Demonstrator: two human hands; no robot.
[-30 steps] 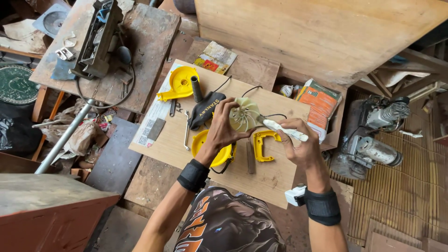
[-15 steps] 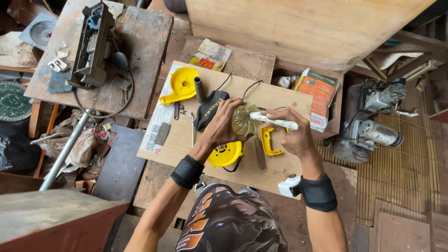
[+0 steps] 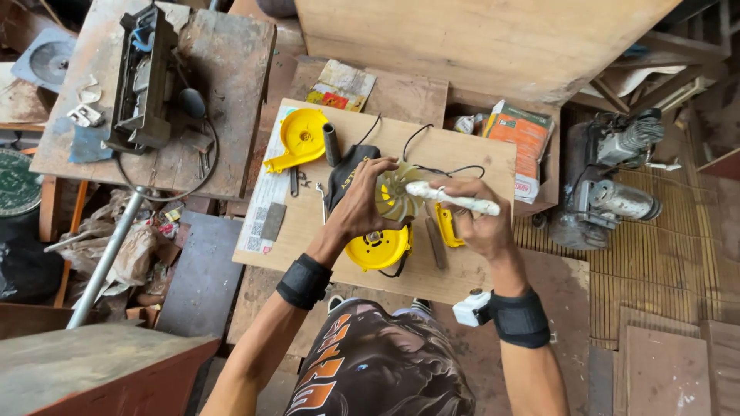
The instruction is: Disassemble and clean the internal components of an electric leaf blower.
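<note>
1. While the head camera looks straight down, the left hand [image 3: 362, 202] closes its grip over a round, pale yellow-green fan wheel [image 3: 397, 192], fingers curled on the wheel's near-left edge.
2. Just right of that grip, the right hand [image 3: 479, 223] is closed around a white brush-like tool [image 3: 453, 199], which lies level, its far end touching the fan wheel's right side.
3. Both wrists wear black bands [image 3: 303, 282].
4. Directly below the left grip sits a round yellow housing [image 3: 378, 248], resting on a pale plywood worktop [image 3: 478, 158].
5. Between the two grips, a little lower, a small yellow bracket [image 3: 446, 225] lies flat.
6. Above and left of the left grip lies a yellow snail-shaped blower cover [image 3: 301, 139], with a short black tube [image 3: 331, 144] beside it.
7. Under the left palm a black motor body [image 3: 344, 173] shows, with thin black wires [image 3: 432, 166] looping above the wheel.
8. Right of the right grip, well apart, an orange box [image 3: 523, 139] rests at the board's edge.
9. Far left, a dark power tool [image 3: 142, 77] lies on a worn wooden table [image 3: 231, 92].
</note>
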